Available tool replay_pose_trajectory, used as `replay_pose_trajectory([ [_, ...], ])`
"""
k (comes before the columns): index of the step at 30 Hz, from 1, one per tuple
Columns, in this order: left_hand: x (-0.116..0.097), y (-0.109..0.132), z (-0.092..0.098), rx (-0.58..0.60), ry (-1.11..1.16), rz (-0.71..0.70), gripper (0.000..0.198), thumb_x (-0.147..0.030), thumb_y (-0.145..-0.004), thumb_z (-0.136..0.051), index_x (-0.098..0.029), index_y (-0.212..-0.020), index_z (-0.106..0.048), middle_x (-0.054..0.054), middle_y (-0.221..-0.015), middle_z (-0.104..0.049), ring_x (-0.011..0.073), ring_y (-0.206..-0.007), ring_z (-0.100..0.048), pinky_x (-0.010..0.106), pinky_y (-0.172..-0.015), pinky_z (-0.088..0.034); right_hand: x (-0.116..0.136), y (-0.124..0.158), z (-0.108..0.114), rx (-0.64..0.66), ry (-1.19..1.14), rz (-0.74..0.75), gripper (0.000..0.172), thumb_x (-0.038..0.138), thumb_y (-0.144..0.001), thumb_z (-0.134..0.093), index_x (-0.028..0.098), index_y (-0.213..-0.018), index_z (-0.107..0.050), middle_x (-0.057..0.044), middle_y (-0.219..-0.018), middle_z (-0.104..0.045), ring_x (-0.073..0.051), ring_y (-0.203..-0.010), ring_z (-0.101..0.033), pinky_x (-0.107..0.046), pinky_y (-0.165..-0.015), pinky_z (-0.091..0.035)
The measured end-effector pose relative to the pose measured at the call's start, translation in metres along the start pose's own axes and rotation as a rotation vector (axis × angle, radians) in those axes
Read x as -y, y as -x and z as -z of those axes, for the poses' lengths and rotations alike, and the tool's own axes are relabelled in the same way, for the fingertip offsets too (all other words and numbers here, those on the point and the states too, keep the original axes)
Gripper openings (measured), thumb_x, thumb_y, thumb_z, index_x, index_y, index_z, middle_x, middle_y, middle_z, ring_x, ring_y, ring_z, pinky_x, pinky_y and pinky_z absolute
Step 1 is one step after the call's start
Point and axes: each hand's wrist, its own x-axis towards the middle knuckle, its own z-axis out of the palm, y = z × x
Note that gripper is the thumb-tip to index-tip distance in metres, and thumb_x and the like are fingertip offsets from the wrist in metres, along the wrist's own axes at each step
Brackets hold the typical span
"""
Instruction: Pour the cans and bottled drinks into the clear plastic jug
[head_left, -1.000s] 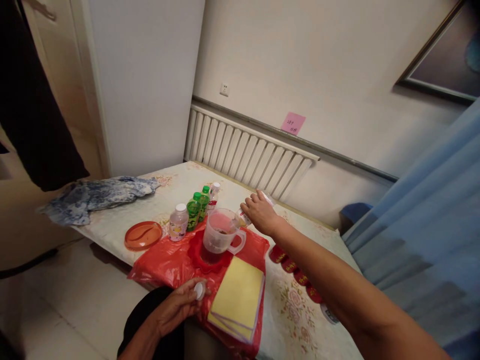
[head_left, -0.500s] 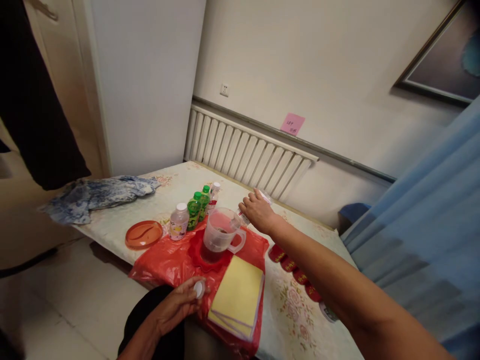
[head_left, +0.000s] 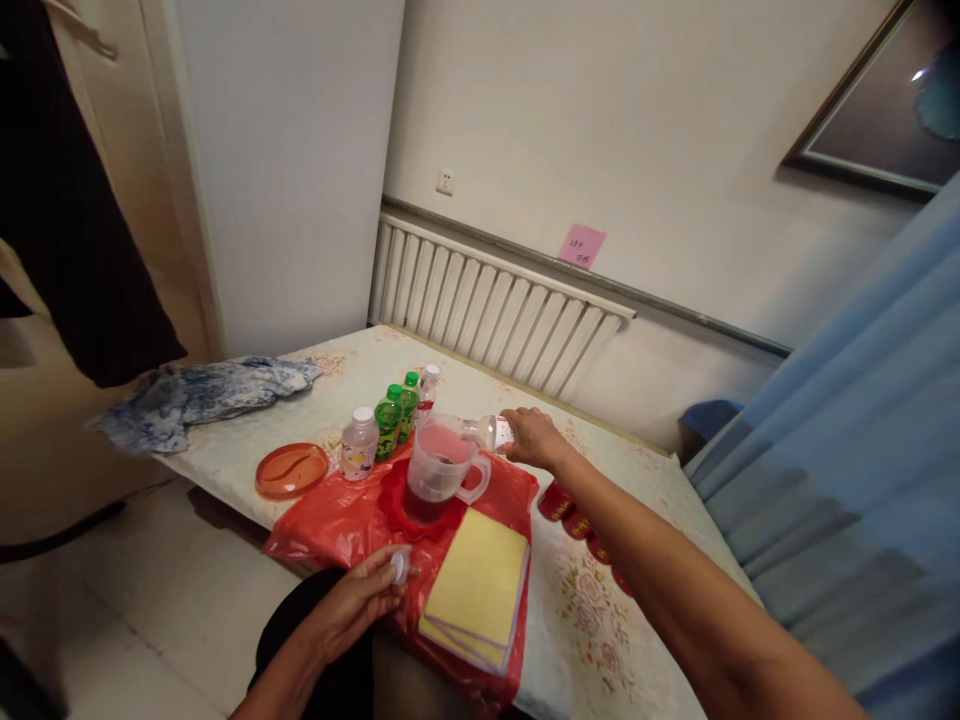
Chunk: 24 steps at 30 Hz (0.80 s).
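Note:
My right hand is closed around a clear plastic bottle with a red-and-white label. The bottle lies nearly level, its mouth over the rim of a clear measuring jug. Dark liquid fills the lower part of the jug, which stands in a red scalloped dish. Between the fingers of my left hand is a white bottle cap, held in front of the dish. A stack of yellow cloths rests on the red plastic bag, right of my left hand.
Left of the jug stand a white-capped bottle, green-capped bottles and another white-capped bottle. An orange lid and a blue patterned cloth lie farther left. Red cans line up under my right forearm.
My right hand has tipped the bottle from a steeper tilt to nearly level, bringing its mouth to the jug's rim. My left hand still holds the cap, now turned more edge-on.

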Motion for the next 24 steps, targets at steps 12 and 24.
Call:
replay_pose_trajectory([
  [12, -0.070, -0.019, -0.090, -0.044, -0.472, -0.397, 0.042, -0.028, -0.070, -0.078, -0.016, -0.107, -0.063, 0.002, -0.080, -0.065, 0.0150, -0.070, -0.056, 0.027, -0.066, -0.041, 0.009, 0.074, -0.046, -0.084, -0.801, -0.032, 0.047, 0.020, -0.063, -0.068, 0.020, -0.110, -0.063, 0.002, -0.091, -0.067, -0.017, -0.080, -0.060, -0.025, -0.069, -0.047],
  [24, -0.082, -0.009, -0.138, -0.042, -1.062, -0.648, 0.036, -0.014, -0.067, -0.069, -0.018, -0.103, -0.069, 0.003, -0.091, -0.067, 0.0192, -0.078, -0.056, 0.029, -0.071, -0.040, 0.036, 0.133, -0.063, -0.078, -0.841, 0.062, 0.043, 0.014, -0.060, -0.073, 0.021, -0.101, -0.063, 0.001, -0.095, -0.066, -0.018, -0.082, -0.059, -0.027, -0.076, -0.047],
])
